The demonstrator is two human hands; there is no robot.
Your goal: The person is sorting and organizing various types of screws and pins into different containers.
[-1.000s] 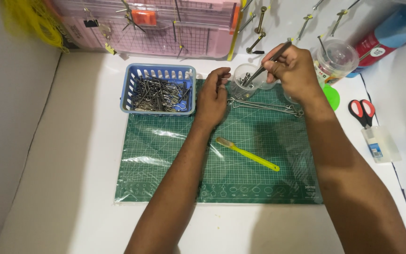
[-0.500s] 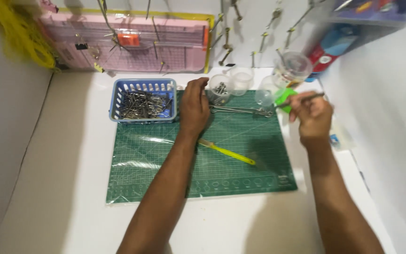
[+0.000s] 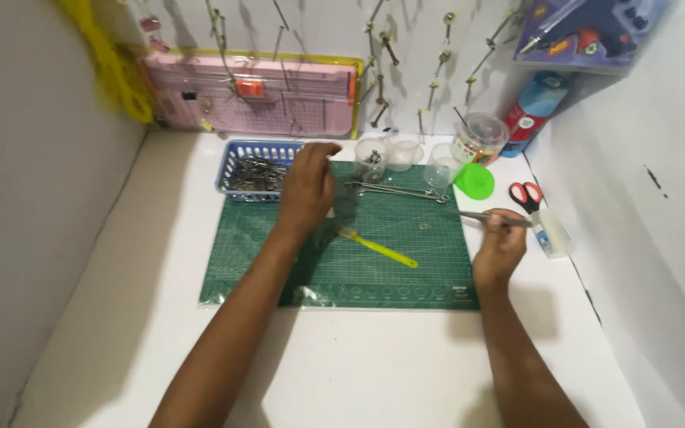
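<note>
Tweezers (image 3: 489, 216): one pair, metal, pinched in the right hand (image 3: 499, 247), fingers closed on the handle end, tips pointing left over the right edge of the mat (image 3: 342, 261). Pair lies roughly level, just above the surface; whether anything is held in the tips cannot be told.

Left hand (image 3: 307, 188): over the far left part of the mat, fingers loosely curled, just beside the basket (image 3: 257, 168). Cannot tell whether it holds anything.

Counts:
- Mat: one, green, gridded.
- Basket: one, blue, holding a heap of small metal parts, too many and too small to count.
- Cups (image 3: 402, 152): three clear ones in a row at the mat's far edge.
- Jar (image 3: 479, 136): one, clear, right of the cups.
- Lid (image 3: 474, 181): one, green, near the jar.
- Knife (image 3: 378, 248): one, yellow, mid-mat, between the hands.
- Rods (image 3: 398, 190): thin metal pieces lying across the far mat; number unclear.
- Scissors (image 3: 526, 195): one pair, red-handled, right of the mat.
</note>
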